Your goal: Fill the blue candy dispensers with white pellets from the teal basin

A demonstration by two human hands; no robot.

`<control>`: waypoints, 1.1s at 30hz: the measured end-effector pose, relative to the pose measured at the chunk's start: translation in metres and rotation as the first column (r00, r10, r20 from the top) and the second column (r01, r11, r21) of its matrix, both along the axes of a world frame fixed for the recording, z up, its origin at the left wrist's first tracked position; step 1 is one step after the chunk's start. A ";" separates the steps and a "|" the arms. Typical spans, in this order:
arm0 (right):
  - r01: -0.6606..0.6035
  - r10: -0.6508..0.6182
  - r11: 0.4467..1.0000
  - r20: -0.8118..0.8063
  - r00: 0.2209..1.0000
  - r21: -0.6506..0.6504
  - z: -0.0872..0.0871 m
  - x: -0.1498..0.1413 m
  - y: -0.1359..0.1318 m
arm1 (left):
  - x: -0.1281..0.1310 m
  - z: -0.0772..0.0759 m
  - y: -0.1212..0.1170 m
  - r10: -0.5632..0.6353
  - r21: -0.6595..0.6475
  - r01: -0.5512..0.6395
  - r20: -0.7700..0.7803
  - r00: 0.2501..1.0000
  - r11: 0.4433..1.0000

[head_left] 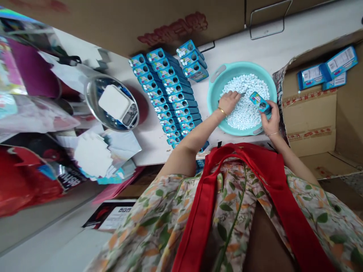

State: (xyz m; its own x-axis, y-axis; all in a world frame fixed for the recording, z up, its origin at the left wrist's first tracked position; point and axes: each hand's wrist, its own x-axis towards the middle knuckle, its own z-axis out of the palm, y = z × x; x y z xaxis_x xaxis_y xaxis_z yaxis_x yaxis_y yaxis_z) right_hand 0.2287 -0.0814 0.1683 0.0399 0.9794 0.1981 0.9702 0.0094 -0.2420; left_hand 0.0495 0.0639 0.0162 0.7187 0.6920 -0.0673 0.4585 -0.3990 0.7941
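Over the turquoise basin (213, 99), the right hand (272, 118) has its grip closed round a small blue box (257, 99), held above the pale pellets (245, 117), perhaps so strays drop back in. The left hand (229, 102) reaches down to the pellets; whether its grip holds anything, I cannot tell. Filled boxes (172, 90) stand in close rows on the desk (153, 151), probably to save room.

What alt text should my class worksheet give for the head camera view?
A person's right hand holds a small blue box over a turquoise basin of pale pellets, with the left hand down at the pellets. Similar blue boxes line up in rows to the left; an open cardboard carton sits to the right.
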 end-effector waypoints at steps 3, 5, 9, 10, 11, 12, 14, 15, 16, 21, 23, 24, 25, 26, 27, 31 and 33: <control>0.043 -0.044 0.998 0.012 0.999 0.036 -0.001 0.001 0.002 | 0.019 0.003 -0.025 -0.106 0.007 0.106 0.077 0.991 0.994; 0.061 -0.061 0.996 0.008 0.998 0.070 -0.002 0.004 0.005 | 0.022 0.006 -0.042 -0.158 -0.014 0.161 0.130 0.979 0.987; 0.057 -0.056 0.994 -0.015 0.998 0.098 -0.006 0.013 0.012 | 0.017 0.006 -0.060 -0.221 -0.095 0.258 0.292 0.931 0.962; 0.052 -0.051 0.994 -0.022 0.998 0.093 -0.007 0.017 0.013 | 0.013 0.005 -0.061 -0.229 -0.111 0.277 0.326 0.917 0.954; 0.046 -0.044 0.995 -0.030 0.999 0.091 -0.007 0.019 0.015 | 0.007 0.003 -0.062 -0.235 -0.121 0.293 0.354 0.905 0.948; 0.041 -0.037 0.995 -0.039 0.999 0.093 -0.007 0.022 0.016 | -0.002 0.003 -0.061 -0.236 -0.125 0.302 0.377 0.895 0.945; 0.037 -0.033 0.994 -0.048 0.998 0.100 -0.006 0.025 0.017 | -0.023 0.003 -0.058 -0.225 -0.107 0.294 0.419 0.879 0.950; 0.038 -0.034 0.995 -0.044 0.998 0.093 -0.006 0.025 0.017 | -0.037 0.005 -0.055 -0.216 -0.086 0.280 0.438 0.873 0.956; 0.037 -0.034 0.996 -0.037 0.999 0.075 -0.005 0.024 0.018 | -0.050 0.008 -0.051 -0.206 -0.058 0.260 0.453 0.867 0.964; -0.015 0.015 1.000 0.001 1.000 -0.022 -0.003 0.010 0.016 | -0.108 0.046 -0.030 -0.181 0.104 0.151 0.422 0.888 0.983; -0.042 0.042 0.998 0.017 0.999 -0.039 -0.006 0.005 0.015 | -0.118 0.068 -0.022 -0.182 0.171 0.132 0.328 0.927 0.976; -0.055 0.057 0.997 0.023 0.998 -0.047 -0.008 0.003 0.014 | -0.121 0.080 -0.020 -0.183 0.203 0.131 0.263 0.947 0.970; -0.070 0.072 0.996 0.027 0.997 -0.054 -0.010 0.001 0.013 | -0.121 0.091 -0.020 -0.179 0.231 0.133 0.192 0.965 0.964; -0.085 0.087 0.995 0.030 0.996 -0.056 -0.013 0.000 0.012 | -0.121 0.103 -0.020 -0.170 0.253 0.135 0.122 0.978 0.958; -0.100 0.102 0.993 0.030 0.994 -0.057 -0.016 -0.001 0.010 | -0.119 0.115 -0.023 -0.156 0.271 0.135 0.059 0.986 0.953; -0.133 0.133 0.989 0.001 0.991 -0.069 -0.027 -0.001 0.006 | -0.114 0.153 -0.042 -0.093 0.323 0.098 -0.030 0.995 0.941; -0.123 0.121 0.988 -0.026 0.992 -0.089 -0.029 0.000 0.005 | -0.114 0.160 -0.048 -0.085 0.332 0.083 -0.009 0.996 0.939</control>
